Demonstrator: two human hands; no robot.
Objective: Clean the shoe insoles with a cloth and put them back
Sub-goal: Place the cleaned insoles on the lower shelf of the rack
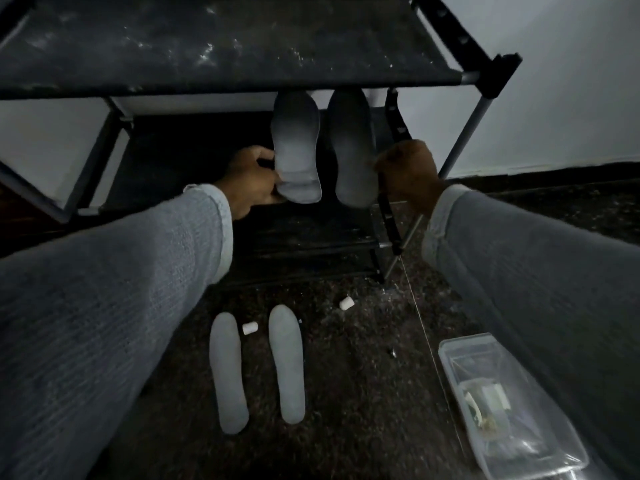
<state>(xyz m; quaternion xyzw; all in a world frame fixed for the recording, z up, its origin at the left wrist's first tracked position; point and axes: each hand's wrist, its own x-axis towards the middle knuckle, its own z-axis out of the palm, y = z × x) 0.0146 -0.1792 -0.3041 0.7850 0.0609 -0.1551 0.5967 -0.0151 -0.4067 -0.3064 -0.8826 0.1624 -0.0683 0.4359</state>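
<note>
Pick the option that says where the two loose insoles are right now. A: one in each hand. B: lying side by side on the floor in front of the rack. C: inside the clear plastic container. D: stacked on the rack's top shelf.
B: the two insoles lie flat and parallel on the dark floor below the shoe rack, while the hands are up at the shoes.

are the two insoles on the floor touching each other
Apart. The head view shows the left insole and the right insole lying side by side on the floor, with a strip of dark floor between them along their whole length.
</note>
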